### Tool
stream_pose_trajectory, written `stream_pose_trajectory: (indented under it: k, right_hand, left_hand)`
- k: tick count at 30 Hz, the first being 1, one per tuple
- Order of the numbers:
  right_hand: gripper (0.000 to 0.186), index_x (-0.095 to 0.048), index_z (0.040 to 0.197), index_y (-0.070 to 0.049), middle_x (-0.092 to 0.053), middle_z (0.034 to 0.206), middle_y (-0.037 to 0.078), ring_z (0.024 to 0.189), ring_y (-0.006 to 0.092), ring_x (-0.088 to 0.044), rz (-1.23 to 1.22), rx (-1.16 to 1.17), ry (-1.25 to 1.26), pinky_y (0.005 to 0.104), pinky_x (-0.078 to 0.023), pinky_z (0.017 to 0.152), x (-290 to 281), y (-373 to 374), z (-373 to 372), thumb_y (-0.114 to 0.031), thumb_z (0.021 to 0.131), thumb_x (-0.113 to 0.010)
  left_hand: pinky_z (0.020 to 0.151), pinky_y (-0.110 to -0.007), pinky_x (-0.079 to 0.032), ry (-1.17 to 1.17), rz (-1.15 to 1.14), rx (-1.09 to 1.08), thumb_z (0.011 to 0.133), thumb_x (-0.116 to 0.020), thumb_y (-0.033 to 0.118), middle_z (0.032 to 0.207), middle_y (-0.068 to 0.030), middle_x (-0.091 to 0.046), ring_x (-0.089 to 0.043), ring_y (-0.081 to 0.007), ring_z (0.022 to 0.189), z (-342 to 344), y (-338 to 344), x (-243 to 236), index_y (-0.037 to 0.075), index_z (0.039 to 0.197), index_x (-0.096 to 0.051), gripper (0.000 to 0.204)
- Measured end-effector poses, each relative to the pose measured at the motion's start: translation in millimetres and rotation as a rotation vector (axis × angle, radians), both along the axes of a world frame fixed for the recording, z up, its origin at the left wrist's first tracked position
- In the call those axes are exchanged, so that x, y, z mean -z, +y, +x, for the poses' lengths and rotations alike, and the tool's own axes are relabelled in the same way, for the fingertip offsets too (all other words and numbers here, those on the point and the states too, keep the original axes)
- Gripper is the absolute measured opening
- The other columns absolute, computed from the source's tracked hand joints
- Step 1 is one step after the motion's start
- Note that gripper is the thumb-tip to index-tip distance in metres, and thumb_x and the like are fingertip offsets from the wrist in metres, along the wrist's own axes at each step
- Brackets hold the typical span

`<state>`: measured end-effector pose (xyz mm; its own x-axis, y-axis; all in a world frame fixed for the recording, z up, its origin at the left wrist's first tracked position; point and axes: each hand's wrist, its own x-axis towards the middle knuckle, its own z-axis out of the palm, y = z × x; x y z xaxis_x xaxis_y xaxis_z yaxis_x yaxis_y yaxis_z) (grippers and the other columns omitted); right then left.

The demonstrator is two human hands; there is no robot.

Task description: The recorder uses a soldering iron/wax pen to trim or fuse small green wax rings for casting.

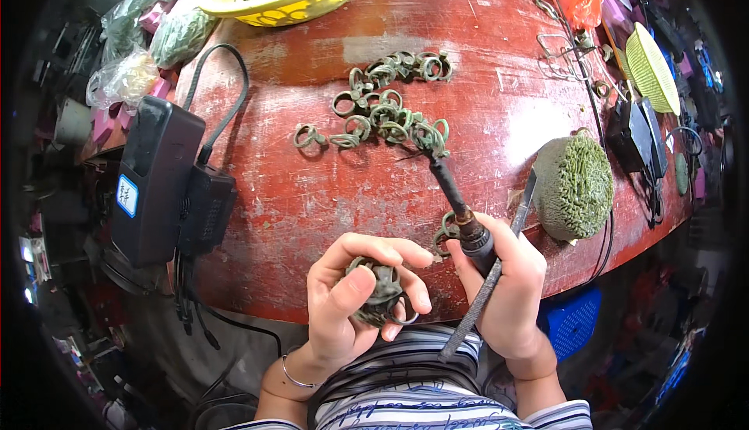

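Note:
My left hand [343, 297] is closed around a clump of dark green rings [380, 293], its fingers curled over and partly hiding it. In my right hand [511, 289] is a black pen-shaped tool [460, 211] like a soldering iron, pointing away from me. A long grey metal file [477, 309] lies across the same hand, gripped along with the tool. The tool's far end meets a loose pile of green rings [392, 118] on the table; whether it touches them I cannot tell. Another green ring [445, 231] sits beside the right fingertips, partly hidden.
The red table [273, 235] is worn and scratched. A yellow basket [296, 12] full of green rings stands at the back. Black power adapters [156, 180] with cables stand left. On the right are a round green bristly block [577, 188], another black adapter [636, 137] and a pale-green basket [654, 67].

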<state>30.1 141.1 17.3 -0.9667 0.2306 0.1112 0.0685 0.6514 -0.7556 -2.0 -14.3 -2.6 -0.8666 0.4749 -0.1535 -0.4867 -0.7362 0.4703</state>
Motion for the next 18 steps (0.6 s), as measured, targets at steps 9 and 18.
stream_pose_trajectory:
  k: [9,18]
  right_hand:
    - [0.028,-0.058,0.097,-0.001,-0.06,0.072,0.014,0.064,0.0269,-0.06,-0.052,0.111,0.002,0.0318,-0.046,0.059,3,6,-8,-0.001,0.071,-0.067]
    - [0.031,-0.058,0.101,0.0,-0.059,0.071,0.014,0.062,0.0241,-0.06,-0.261,0.041,-0.105,0.0294,-0.046,0.06,2,11,4,0.0,0.071,-0.065]
  left_hand:
    - [0.047,-0.02,-0.045,0.224,-0.539,0.049,0.077,-0.067,0.003,0.084,-0.0095,-0.061,-0.059,-0.0117,0.068,-4,10,-11,0.0,0.087,-0.059,0.012]
    - [0.054,-0.033,-0.048,0.882,-1.392,-0.159,0.071,-0.069,0.008,0.075,-0.0082,-0.057,-0.06,-0.0232,0.063,-13,33,-18,0.004,0.093,-0.061,0.024]
